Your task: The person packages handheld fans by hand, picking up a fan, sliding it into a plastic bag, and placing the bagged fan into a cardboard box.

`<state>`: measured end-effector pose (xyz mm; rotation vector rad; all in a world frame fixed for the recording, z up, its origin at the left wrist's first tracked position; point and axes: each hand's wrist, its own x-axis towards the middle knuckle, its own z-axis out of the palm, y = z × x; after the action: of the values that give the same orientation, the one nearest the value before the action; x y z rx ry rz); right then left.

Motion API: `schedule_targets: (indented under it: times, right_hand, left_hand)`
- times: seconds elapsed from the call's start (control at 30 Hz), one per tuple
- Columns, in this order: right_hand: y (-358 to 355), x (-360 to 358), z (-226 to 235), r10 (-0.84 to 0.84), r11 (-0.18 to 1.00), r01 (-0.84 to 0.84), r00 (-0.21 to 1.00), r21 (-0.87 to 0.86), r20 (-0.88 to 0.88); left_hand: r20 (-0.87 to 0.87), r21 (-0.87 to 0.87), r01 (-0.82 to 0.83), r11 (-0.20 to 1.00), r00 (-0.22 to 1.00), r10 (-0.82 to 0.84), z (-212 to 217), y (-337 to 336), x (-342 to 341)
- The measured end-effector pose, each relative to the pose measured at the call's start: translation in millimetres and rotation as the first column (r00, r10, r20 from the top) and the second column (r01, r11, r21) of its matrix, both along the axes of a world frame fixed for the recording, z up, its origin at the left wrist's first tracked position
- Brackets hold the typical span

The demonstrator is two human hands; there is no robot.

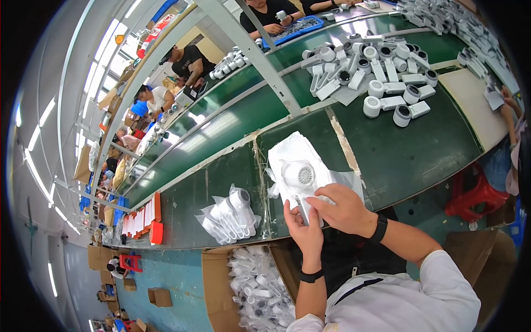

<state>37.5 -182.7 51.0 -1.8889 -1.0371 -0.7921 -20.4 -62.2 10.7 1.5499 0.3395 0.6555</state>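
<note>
A white handheld fan (305,175) with a round grille head lies over a stack of thin plastic bags (291,145) on the green worktable. Clear film shows around the fan, but I cannot tell how much of it is inside a bag. My left hand (305,235) pinches the lower handle end between thumb and fingers. From the right, my right hand (347,209) closes its fingertips on the handle or the film over it; which one is hidden. Left of the stack, several bagged fans (228,214) lie side by side.
Unwrapped white and grey fans (381,66) are heaped at the far right of the table. An open carton (217,285) of bagged fans stands below the front edge. Orange-and-white flat boxes (145,217) stand at left. A metal post (257,58) rises beyond; a red stool (469,200) is at right.
</note>
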Motion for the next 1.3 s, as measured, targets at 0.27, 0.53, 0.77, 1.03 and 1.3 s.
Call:
schedule_targets:
  times: [0.27, 0.53, 0.77, 1.03, 1.3]
  right_hand:
    - [1.9, 18.2, -17.8, -0.113, 0.981, 0.114, 0.993, -0.160, 0.016]
    - [2.2, 23.5, -15.5, -0.096, 0.995, 0.097, 0.993, -0.009, 0.073]
    - [1.6, 35.3, -5.9, -0.118, 0.989, 0.119, 0.993, 0.092, -0.020]
    - [-11.5, 11.7, -1.5, 0.272, 0.962, -0.258, 0.934, 0.088, -0.233]
    - [-19.9, -16.9, -9.0, 0.290, 0.956, -0.273, 0.932, 0.107, -0.219]
  left_hand:
    - [-0.174, 0.535, -0.001, 0.845, 0.978, 0.112, 10.1, -7.6, -4.2]
    - [-0.170, 0.612, 0.041, 0.790, 0.982, 0.080, 18.0, -9.5, -5.5]
    - [-0.307, 0.613, 0.207, 0.762, 0.952, -0.012, 20.0, -12.5, -8.7]
    - [-0.162, 0.638, 0.020, 0.769, 0.981, 0.109, 0.3, -0.3, 2.5]
    - [0.012, -0.187, 0.039, 0.982, 0.999, -0.038, -38.7, 18.0, 5.7]
